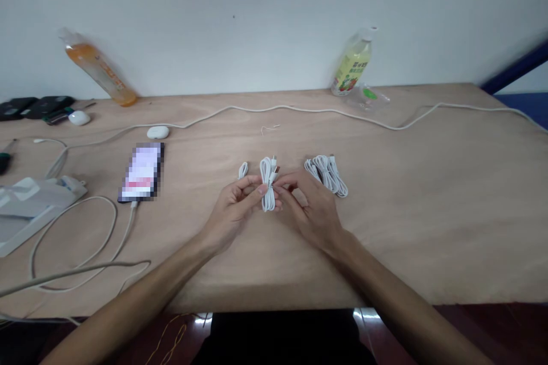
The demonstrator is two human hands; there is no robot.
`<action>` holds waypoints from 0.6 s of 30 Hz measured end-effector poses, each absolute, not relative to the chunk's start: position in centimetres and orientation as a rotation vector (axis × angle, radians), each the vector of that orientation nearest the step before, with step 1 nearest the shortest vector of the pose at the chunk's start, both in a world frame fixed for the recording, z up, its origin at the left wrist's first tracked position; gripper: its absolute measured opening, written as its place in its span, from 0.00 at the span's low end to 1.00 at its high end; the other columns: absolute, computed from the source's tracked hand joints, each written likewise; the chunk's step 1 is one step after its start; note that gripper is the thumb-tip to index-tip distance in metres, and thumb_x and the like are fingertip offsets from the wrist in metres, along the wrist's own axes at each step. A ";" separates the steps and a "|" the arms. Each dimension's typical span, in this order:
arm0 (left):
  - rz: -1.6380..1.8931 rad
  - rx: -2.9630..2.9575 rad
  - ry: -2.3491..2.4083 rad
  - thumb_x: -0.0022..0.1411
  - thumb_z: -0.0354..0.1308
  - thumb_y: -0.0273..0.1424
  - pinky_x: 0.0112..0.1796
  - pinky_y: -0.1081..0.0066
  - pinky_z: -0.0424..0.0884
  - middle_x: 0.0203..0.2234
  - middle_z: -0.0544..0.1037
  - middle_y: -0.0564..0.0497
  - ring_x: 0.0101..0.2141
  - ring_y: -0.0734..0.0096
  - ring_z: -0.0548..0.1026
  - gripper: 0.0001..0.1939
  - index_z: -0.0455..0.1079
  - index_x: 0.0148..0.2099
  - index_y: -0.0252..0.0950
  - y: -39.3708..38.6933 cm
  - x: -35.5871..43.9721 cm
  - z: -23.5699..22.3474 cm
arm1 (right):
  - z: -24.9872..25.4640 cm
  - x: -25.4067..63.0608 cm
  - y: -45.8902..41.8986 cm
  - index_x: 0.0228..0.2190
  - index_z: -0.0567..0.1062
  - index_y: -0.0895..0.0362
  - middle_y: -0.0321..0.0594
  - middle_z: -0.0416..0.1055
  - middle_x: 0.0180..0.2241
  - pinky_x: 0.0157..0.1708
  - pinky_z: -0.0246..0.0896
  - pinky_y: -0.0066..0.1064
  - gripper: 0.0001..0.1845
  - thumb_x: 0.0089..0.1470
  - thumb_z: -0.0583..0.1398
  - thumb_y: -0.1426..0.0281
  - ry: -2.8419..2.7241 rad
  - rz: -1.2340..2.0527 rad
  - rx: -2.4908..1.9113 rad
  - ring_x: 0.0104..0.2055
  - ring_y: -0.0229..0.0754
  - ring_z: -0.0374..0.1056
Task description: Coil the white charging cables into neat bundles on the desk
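In front of me my left hand [235, 205] grips a coiled white USB cable [267, 171] between thumb and fingers. The cable is folded into a narrow bundle, its plugs pointing up and away from me. Closed at the bundle's right side is my right hand [314, 208], thumb and index finger pinched at its middle; any tie there is too small to make out. Just behind my left fingers lies another small white cable coil [243, 170]. Beyond my right hand several bundled white cables [327, 174] rest side by side on the table.
A phone [142, 172] with a plugged-in cord, a white earbud case [158, 132] and a white box [29, 205] lie left. An orange drink bottle [103, 74] and a yellow-green bottle [353, 65] lean on the wall. A long white cord [282, 107] crosses the table [428, 211].
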State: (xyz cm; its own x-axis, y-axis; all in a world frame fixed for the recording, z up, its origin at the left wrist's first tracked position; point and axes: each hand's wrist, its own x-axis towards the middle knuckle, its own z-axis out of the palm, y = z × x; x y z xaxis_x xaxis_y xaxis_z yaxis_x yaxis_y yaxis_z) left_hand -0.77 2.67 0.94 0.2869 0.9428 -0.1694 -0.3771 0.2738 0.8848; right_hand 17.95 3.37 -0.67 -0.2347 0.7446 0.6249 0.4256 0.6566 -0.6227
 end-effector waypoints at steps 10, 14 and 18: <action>1.080 1.004 0.949 0.65 0.74 0.39 0.51 0.60 0.80 0.39 0.88 0.46 0.39 0.61 0.86 0.14 0.82 0.47 0.35 2.6 -0.9 1.2 | -0.9 17.9 3.3 0.39 0.79 0.51 0.39 0.84 0.39 0.42 0.76 0.39 0.08 0.70 0.63 0.76 -1.841 0.385 -0.904 0.40 0.45 0.81; 1.095 1.050 0.966 0.64 0.74 0.37 0.51 0.60 0.81 0.42 0.88 0.46 0.42 0.60 0.86 0.12 0.82 0.45 0.35 2.7 -0.9 1.5 | -0.9 17.8 3.2 0.41 0.78 0.52 0.39 0.84 0.39 0.41 0.76 0.39 0.07 0.70 0.63 0.76 -1.874 0.321 -0.903 0.40 0.44 0.80; 1.092 1.085 0.989 0.65 0.73 0.38 0.50 0.61 0.81 0.42 0.89 0.45 0.42 0.60 0.86 0.12 0.82 0.45 0.35 2.7 -0.9 1.7 | -0.9 17.8 3.3 0.44 0.79 0.52 0.40 0.84 0.41 0.42 0.77 0.39 0.07 0.70 0.63 0.76 -1.901 0.283 -0.906 0.41 0.45 0.80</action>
